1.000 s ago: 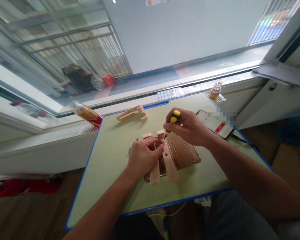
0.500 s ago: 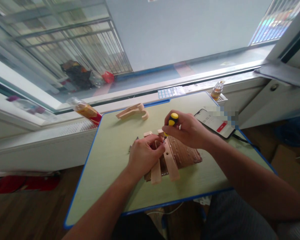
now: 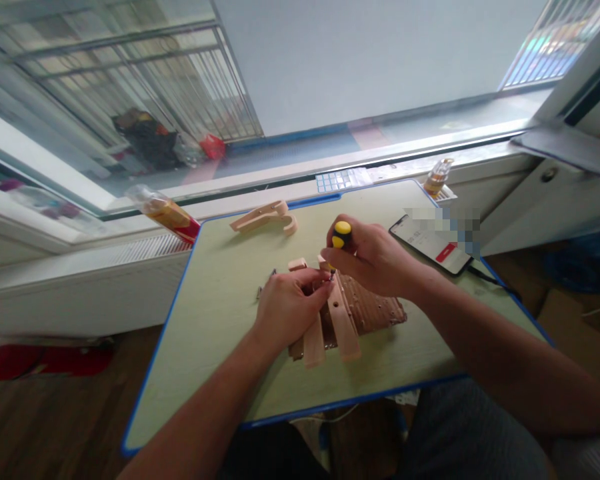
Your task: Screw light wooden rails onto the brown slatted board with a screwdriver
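Note:
A screwdriver [image 3: 341, 235] with a yellow and black handle is upright in my right hand [image 3: 375, 257], whose fingers wrap round it. Its tip points down at a hole area of a pale wooden piece [image 3: 345, 327]. Thumb and forefinger of my left hand [image 3: 287, 303] pinch together at that tip, around what looks like a small screw, mostly hidden by the fingers. Beneath the left palm lies a second pale wooden piece [image 3: 314, 347]. Both pieces rest on a brown corrugated cardboard sheet [image 3: 375, 307] with small holes or screws in it.
On the green table [image 3: 195, 360] with blue edging, a curved wooden hook piece [image 3: 265, 219] lies at the back. Several small screws [image 3: 260, 291] are left of my left hand. A phone [image 3: 430, 247] with a cable lies right. Bottles [image 3: 167, 217] stand by the window.
The screwdriver and my right hand have shifted very slightly left at the top; both hands keep their grip. The view has tilted a little.

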A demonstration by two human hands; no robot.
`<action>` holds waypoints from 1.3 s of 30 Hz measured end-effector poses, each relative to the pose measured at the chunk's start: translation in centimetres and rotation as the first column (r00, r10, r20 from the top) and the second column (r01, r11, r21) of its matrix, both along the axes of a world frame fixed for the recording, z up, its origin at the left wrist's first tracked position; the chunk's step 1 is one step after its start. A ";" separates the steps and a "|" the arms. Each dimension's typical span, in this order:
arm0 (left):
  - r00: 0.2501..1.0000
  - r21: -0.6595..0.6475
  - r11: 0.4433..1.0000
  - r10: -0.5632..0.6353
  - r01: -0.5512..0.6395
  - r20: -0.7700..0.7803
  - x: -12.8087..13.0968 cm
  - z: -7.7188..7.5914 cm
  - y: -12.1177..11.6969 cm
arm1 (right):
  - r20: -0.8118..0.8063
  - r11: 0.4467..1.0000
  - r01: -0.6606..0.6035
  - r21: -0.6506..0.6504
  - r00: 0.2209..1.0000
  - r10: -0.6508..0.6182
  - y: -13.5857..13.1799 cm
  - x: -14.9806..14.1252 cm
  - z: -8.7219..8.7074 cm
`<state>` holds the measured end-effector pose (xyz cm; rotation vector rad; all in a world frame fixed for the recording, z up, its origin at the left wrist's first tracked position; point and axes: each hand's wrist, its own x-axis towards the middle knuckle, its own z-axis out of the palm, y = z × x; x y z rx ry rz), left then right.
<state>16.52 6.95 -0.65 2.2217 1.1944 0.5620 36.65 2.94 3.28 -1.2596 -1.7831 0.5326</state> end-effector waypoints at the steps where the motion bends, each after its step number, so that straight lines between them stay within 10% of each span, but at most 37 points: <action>1: 1.000 0.003 1.000 0.001 -0.001 -0.005 0.0 0.0 0.0 | 0.002 1.000 0.000 -0.001 1.000 0.000 0.0 -0.1 0.0; 39: 1.000 0.097 0.995 0.003 -0.003 -0.002 -0.6 -1.2 0.1 | 0.054 0.997 0.067 0.043 0.996 -0.069 0.0 -2.0 -1.3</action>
